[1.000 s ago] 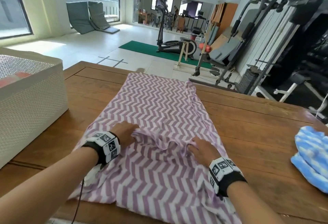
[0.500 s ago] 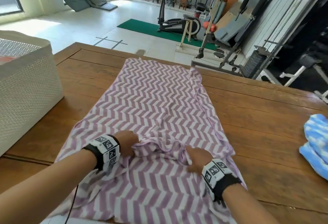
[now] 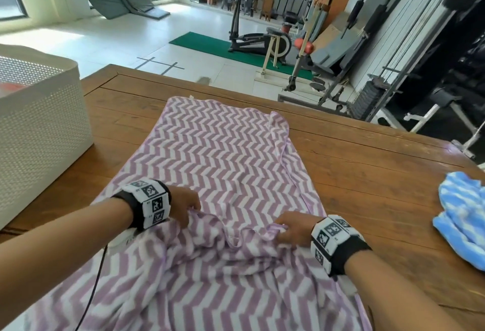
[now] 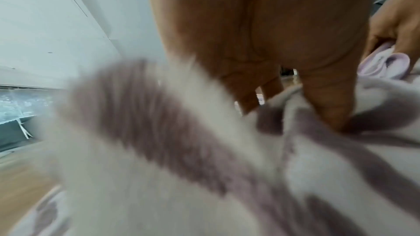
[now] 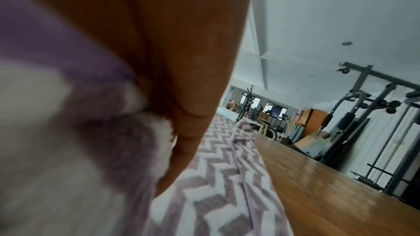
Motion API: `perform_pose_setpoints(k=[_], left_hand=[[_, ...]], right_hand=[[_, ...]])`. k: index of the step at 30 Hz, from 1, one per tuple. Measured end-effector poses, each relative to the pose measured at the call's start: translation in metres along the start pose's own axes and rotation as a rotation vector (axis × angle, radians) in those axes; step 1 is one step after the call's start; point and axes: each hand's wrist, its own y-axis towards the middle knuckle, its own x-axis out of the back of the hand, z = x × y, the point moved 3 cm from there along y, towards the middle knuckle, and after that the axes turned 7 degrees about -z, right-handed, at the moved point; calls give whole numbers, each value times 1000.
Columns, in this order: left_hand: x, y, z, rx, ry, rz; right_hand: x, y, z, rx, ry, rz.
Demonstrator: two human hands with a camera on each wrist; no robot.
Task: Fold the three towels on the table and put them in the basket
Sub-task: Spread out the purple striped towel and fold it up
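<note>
A purple and white zigzag towel (image 3: 220, 157) lies lengthwise on the wooden table (image 3: 367, 173), its near part bunched and hanging toward me. My left hand (image 3: 183, 206) pinches a fold of it at mid-left; in the left wrist view the thumb and fingers (image 4: 327, 103) press into the cloth (image 4: 181, 150). My right hand (image 3: 291, 228) grips a fold at mid-right, and the right wrist view shows cloth (image 5: 102, 132) gathered in the palm. A blue and white towel (image 3: 464, 217) lies crumpled at the table's right edge. The white perforated basket (image 3: 44, 131) stands at the left with something red inside.
Bare wood lies between the zigzag towel and the blue one, and between the towel and the basket. Gym machines (image 3: 393, 55) and an elliptical trainer (image 3: 257, 39) stand on the floor beyond the table's far edge.
Both hands have drawn the pinched folds back toward me, and the cloth has bunched up more between and below them. The head view has tipped and shifted slightly.
</note>
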Motion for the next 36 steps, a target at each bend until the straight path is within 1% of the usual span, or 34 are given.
perform_pose_setpoints(k=[2, 5, 6, 7, 8, 10, 12, 14, 16, 21, 23, 25, 27, 28, 30, 32, 33, 36], left_hand=[[22, 9, 9, 13, -4, -62], [52, 20, 22, 73, 1, -191], [59, 25, 25, 93, 10, -225], [65, 32, 27, 105, 20, -252], [69, 39, 29, 125, 21, -263], [73, 53, 28, 152, 6, -257], [75, 69, 20, 142, -31, -244], [78, 87, 8, 114, -74, -244], [82, 108, -6, 85, -98, -243], [110, 177, -34, 23, -60, -318], [122, 212, -42, 19, -42, -341], [131, 250, -48, 26, -11, -363], [135, 288, -50, 45, 14, -361], [135, 306, -50, 57, 22, -344], [132, 335, -47, 92, 22, -280], [127, 356, -41, 134, 3, -201], [124, 363, -38, 151, -12, -180], [123, 375, -33, 173, -29, -167]], right_hand=[[22, 9, -3, -6, 16, -65], [60, 22, -7, -15, 75, -274], [68, 27, -8, -14, 91, -330], [74, 33, -11, -22, 99, -355], [75, 40, -12, -48, 68, -329], [70, 56, -20, -104, -30, -208], [67, 70, -27, -159, 3, -113], [73, 83, -36, -139, 38, -138], [86, 100, -50, -116, 49, -199], [137, 166, -108, -184, 40, -421], [157, 200, -133, -193, 41, -472], [172, 234, -157, -176, 58, -467], [181, 265, -173, -123, 48, -478], [183, 279, -180, -89, 31, -478], [183, 299, -191, -55, -7, -434], [184, 313, -206, -86, -67, -394], [188, 317, -217, -115, -100, -403], [205, 324, -257, -236, -173, -442]])
